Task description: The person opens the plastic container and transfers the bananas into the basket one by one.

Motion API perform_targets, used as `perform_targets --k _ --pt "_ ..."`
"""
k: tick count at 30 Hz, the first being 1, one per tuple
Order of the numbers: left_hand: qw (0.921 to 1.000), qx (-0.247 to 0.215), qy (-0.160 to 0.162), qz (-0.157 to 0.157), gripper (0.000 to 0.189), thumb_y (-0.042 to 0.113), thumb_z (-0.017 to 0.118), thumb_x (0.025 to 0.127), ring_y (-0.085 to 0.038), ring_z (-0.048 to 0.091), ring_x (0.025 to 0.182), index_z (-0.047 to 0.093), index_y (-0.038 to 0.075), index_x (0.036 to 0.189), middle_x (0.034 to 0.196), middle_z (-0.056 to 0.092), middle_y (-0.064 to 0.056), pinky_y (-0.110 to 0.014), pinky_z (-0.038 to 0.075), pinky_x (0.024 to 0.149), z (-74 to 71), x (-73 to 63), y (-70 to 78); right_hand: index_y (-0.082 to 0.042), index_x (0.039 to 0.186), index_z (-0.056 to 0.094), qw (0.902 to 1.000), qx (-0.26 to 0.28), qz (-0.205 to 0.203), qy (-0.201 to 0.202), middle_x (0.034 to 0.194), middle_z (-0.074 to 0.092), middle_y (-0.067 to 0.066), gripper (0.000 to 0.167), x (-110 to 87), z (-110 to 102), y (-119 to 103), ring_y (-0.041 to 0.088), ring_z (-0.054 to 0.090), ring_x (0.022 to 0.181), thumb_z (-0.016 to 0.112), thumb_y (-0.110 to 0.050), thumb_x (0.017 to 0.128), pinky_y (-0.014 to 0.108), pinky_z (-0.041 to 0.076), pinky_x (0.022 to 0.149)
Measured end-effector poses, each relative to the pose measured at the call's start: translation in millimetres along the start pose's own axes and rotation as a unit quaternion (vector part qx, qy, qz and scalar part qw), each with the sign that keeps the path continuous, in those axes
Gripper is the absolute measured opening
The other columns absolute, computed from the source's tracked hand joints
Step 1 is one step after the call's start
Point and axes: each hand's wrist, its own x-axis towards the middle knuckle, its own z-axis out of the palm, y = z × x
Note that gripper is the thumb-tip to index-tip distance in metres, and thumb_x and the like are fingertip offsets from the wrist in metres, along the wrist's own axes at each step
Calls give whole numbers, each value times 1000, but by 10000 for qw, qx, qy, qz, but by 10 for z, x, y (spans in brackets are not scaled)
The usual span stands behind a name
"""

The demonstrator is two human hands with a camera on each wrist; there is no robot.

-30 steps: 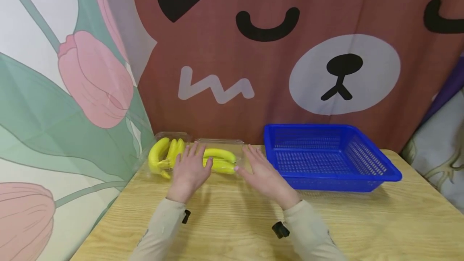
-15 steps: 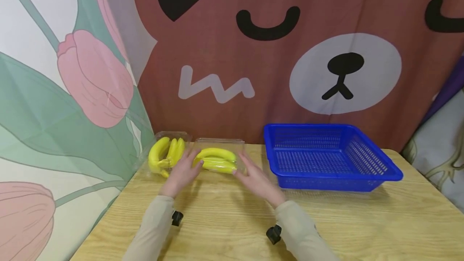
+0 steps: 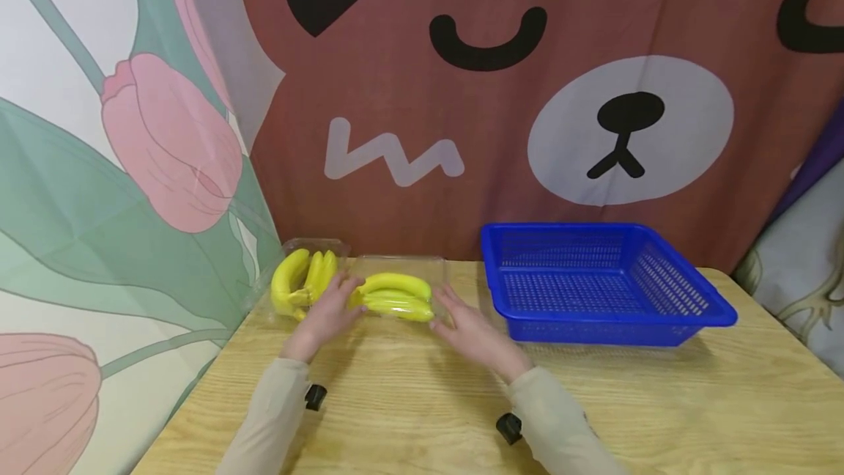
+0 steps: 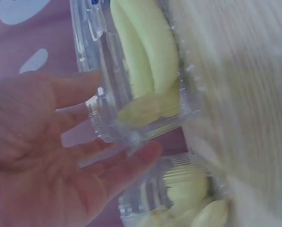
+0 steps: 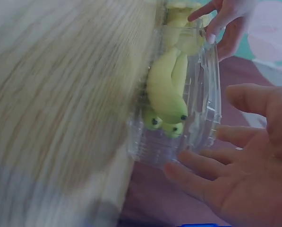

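Note:
A clear plastic clamshell box with yellow bananas inside lies between both hands on the wooden table. My left hand is at its left end; in the left wrist view the fingers reach along the box edge, loosely extended. At the right end is my right hand, fingers spread and nearly straight close to the box wall. Whether the right fingertips touch the plastic is hard to tell. Left of this box, another clear box holds more bananas, partly hidden by my left hand.
A blue perforated plastic basket stands to the right on the wooden table. Behind the table hangs a curtain with a bear print. A flower-printed cloth hangs on the left.
Both hands have moved off the top of the middle box to its two ends, the left hand leftward. The bananas between them have shifted slightly toward me. The basket stays put.

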Motion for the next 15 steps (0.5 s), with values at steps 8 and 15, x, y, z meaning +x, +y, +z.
perform_targets --k 8,15 --pt "9988 285 -337 229 46 10 75 87 -40 56 109 54 -2 126 128 43 -24 -54 47 91 -123 -185 145 -3 150 39 9973 -735 39 -73 154 28 23 57 -200 -60 -205 40 47 128 56 -28 101 52 37 106" --pt "9972 -188 -685 -218 71 13 82 81 -48 41 128 44 3 140 144 30 -29 -62 37 100 -170 -215 171 -1 130 58 9935 -866 -146 721 132 58 20 41 -221 8 -267 38 57 116 66 -18 94 54 44 98"
